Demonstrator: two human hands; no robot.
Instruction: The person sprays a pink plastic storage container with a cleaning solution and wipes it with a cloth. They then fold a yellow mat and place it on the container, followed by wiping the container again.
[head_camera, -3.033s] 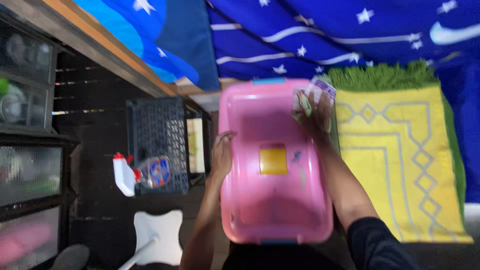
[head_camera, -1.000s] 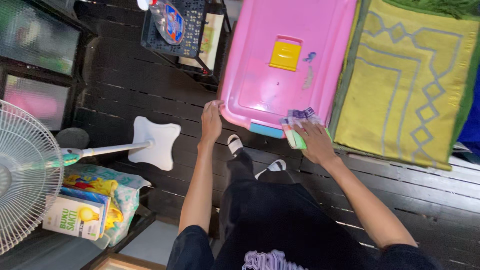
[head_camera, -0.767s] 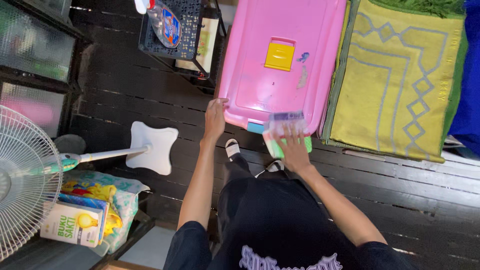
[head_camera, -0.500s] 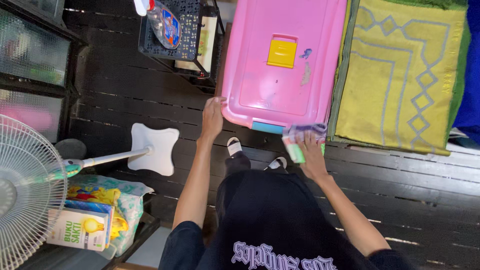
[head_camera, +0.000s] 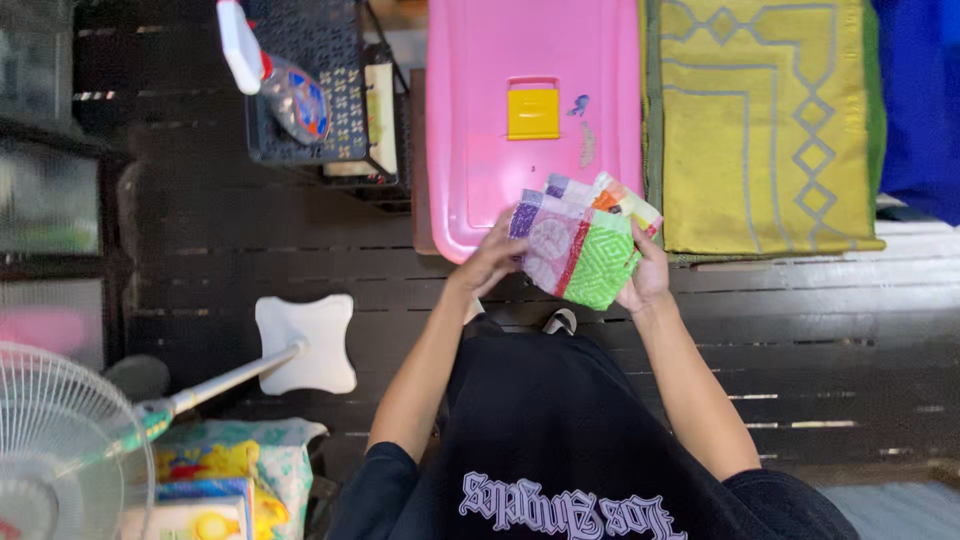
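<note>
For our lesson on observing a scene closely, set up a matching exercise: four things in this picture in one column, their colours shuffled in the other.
Things:
1. storage box lid
2. mat
3. fan base
4. crate

Colours:
A. white
B. black
C. pink
D. yellow with a green edge

Pairs: 1-C, 2-D, 3-A, 4-B

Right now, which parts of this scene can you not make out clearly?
All in the head view:
- Contents of the pink box: hidden by its closed lid.
- How many cloth pieces are held: they overlap, and the left hand and right hand cover their edges.
- The standing fan: cut off by the left edge.
- The dark shelves at left: too blurred and dim.
</note>
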